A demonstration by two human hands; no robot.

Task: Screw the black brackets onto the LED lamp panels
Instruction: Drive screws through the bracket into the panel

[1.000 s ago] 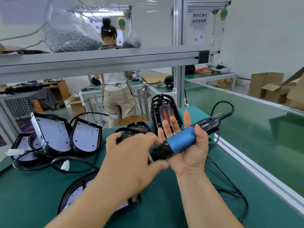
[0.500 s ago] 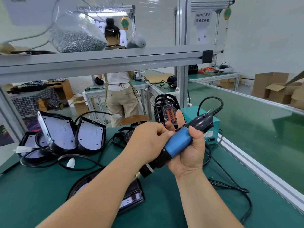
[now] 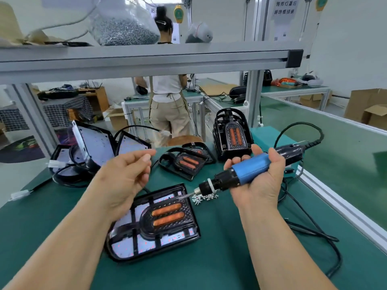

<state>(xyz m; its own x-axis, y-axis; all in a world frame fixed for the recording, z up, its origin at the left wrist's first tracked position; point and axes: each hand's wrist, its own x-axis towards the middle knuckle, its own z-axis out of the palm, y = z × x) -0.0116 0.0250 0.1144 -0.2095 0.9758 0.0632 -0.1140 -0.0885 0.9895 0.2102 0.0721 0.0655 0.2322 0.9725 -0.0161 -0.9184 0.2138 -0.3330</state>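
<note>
A white paper sign (image 3: 285, 17) hanging at the upper right bears two lines of dark Chinese characters, too blurred to read with certainty. The green label (image 3: 180, 14) on each yellow hanging reel (image 3: 321, 3) is illegible

A blue electric screwdriver (image 3: 249, 170) is gripped in the right hand (image 3: 259, 183), its tip angled down to the left, just above a small heap of screws (image 3: 204, 197) on a green table (image 3: 209, 268). Beside the screws, a lamp panel (image 3: 167, 240) is laid flat with a black bracket (image 3: 167, 216) on top. The left hand (image 3: 123, 178) is held above the panel's left edge, fingers loosely curled, with nothing seen in it.
</note>
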